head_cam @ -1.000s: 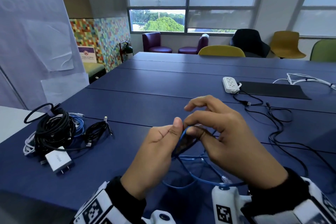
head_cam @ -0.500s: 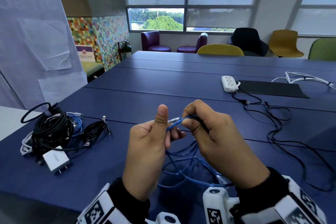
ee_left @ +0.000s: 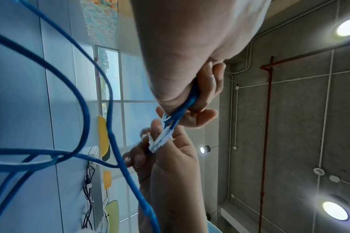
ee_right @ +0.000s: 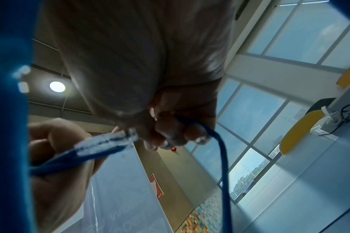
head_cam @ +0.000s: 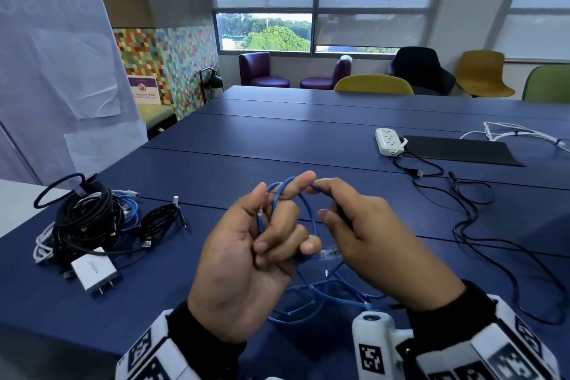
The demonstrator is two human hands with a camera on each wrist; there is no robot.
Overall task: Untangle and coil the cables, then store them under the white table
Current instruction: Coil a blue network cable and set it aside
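A thin blue cable (head_cam: pixel 312 219) forms a loop held up over the dark blue table (head_cam: pixel 277 139). My left hand (head_cam: pixel 271 219) faces palm toward me, fingers curled, with the loop wound round them. My right hand (head_cam: pixel 320 202) pinches the same cable just right of the left index finger. A clear plug (head_cam: pixel 330 254) on the cable sticks out between the two hands, and the slack (head_cam: pixel 324 296) lies on the table below. In the left wrist view my left hand's fingers (ee_left: pixel 208 88) clamp blue strands above the clear plug (ee_left: pixel 160 140). In the right wrist view my right hand's fingertips (ee_right: pixel 170 134) pinch the cable (ee_right: pixel 222 149).
A pile of coiled black, white and blue cables (head_cam: pixel 86 219) with a white charger (head_cam: pixel 92 270) lies at the left, a small black coil (head_cam: pixel 160 219) beside it. A white power strip (head_cam: pixel 388 140), black mat (head_cam: pixel 456 149) and loose black cable (head_cam: pixel 472 225) lie right. A white table (head_cam: pixel 15 203) adjoins the left.
Both hands have risen. My left hand has turned palm toward me, and the blue cable now runs in a loop round its fingers, led by the right hand.
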